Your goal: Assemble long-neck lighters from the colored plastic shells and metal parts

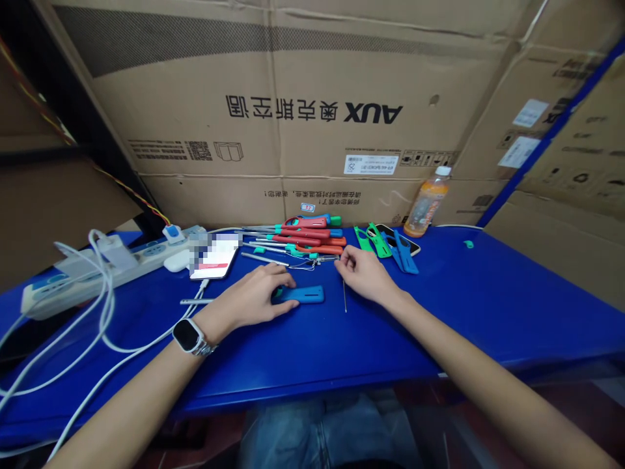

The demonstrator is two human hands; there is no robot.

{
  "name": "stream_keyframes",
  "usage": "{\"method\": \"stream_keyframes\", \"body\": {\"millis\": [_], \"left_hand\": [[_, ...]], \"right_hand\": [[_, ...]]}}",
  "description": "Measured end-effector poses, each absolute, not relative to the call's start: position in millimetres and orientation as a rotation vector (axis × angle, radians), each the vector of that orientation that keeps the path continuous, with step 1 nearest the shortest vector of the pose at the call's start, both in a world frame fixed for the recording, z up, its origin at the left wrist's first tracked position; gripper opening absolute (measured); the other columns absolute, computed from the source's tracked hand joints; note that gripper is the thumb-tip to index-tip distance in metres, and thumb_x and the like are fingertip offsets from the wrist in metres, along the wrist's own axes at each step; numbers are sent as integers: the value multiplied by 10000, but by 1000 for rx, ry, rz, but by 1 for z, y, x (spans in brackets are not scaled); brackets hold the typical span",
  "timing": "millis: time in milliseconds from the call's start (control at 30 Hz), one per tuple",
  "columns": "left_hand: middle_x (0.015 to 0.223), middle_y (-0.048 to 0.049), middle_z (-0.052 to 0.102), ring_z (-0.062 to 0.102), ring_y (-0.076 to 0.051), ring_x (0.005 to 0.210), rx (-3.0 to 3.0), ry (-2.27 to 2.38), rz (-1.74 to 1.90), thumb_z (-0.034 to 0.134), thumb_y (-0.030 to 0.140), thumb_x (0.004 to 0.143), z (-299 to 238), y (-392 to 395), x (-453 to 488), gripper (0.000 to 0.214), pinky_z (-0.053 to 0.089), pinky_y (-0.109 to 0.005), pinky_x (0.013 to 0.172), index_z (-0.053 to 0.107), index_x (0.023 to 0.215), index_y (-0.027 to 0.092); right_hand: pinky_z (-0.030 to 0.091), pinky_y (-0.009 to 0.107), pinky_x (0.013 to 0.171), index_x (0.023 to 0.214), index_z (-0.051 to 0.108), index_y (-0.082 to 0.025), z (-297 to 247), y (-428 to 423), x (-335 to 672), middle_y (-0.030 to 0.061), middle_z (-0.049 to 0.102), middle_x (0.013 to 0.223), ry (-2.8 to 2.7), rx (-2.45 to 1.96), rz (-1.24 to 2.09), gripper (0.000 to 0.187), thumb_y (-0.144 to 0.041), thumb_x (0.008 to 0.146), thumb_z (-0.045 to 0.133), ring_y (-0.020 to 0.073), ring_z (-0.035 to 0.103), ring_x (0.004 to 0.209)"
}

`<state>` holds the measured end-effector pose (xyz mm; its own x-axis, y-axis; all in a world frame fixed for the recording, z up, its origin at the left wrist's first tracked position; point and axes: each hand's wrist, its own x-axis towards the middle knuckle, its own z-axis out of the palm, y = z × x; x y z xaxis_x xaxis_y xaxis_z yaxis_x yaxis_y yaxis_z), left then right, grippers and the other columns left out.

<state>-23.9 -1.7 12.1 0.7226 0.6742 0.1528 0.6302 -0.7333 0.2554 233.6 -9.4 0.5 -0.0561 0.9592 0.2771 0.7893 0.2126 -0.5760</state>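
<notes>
My left hand (261,293) is closed around the trigger end of a blue long-nosed lighter (307,295), which lies on the blue table; its metal tube (195,301) sticks out on the far side of the wrist. My right hand (364,270) is pinched shut beside a small metal piece with a thin wire (325,258); what lies between the fingertips is too small to make out. Just below that hand lies a thin metal rod (345,298). A loose metal tube (263,259) rests near the left fingers. Behind both hands is a pile of red and blue lighters (305,233).
Green casing halves (378,241) and blue casing halves (404,253) lie on the right, partly over a phone (415,247). An orange drink bottle (426,203) stands behind them. Left are a lit phone (215,257), a power strip (146,257) and white cables (105,312). Cardboard (312,65) walls the back.
</notes>
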Motion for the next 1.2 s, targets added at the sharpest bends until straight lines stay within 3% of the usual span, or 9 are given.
{"method": "stream_keyframes", "body": {"millis": [167,267,433,633,833,1000,1200], "left_hand": [[1069,-84,650,616,-269,1018,2815,980,367,606,484,877,15,-1,-11,364,475,-404,904,657,1080,187],[1063,-75,659,635,-250,963,2837,909,333,598,454,885,13,3,-1,319,483,-368,854,660,1064,197],[1005,-58,666,644,-213,821,2812,948,293,602,444,876,13,5,2,283,475,-312,723,668,1007,202],[987,-63,682,638,-235,891,2748,1014,463,649,499,840,16,1,-15,335,483,-346,807,676,993,202],[855,-48,707,634,-189,782,2458,1103,810,534,439,927,21,14,-42,308,475,-303,726,677,948,166],[872,-45,719,626,-186,779,2450,1160,779,502,358,944,17,23,-52,266,454,-296,713,685,919,165],[893,-46,730,639,-186,798,2435,1149,766,511,304,930,11,27,-53,228,460,-289,715,694,930,168]], "right_hand": [[299,284,575,860,514,-226,-6,-13,238,52,646,772,-1973,-1900,227,170,-359,844,618,205,586,680],[314,294,593,906,515,-224,-9,-12,234,74,664,820,-2013,-1874,205,143,-301,839,614,244,626,772],[308,283,568,871,490,-222,-11,-9,233,24,632,700,-2001,-1739,269,144,-182,780,593,210,604,671],[378,239,551,933,483,-223,-1,-2,215,-96,531,506,-1720,-1265,624,206,-246,772,610,117,505,473],[395,216,396,1100,535,-193,12,24,167,-16,679,676,-1501,-971,1076,403,-388,774,669,93,518,419],[526,244,480,932,558,-195,6,38,141,-19,644,694,-1503,-821,1116,308,-396,745,698,115,615,517],[562,270,584,896,518,-213,-3,31,142,-16,627,731,-1628,-855,972,180,-342,822,619,128,647,597]]}}
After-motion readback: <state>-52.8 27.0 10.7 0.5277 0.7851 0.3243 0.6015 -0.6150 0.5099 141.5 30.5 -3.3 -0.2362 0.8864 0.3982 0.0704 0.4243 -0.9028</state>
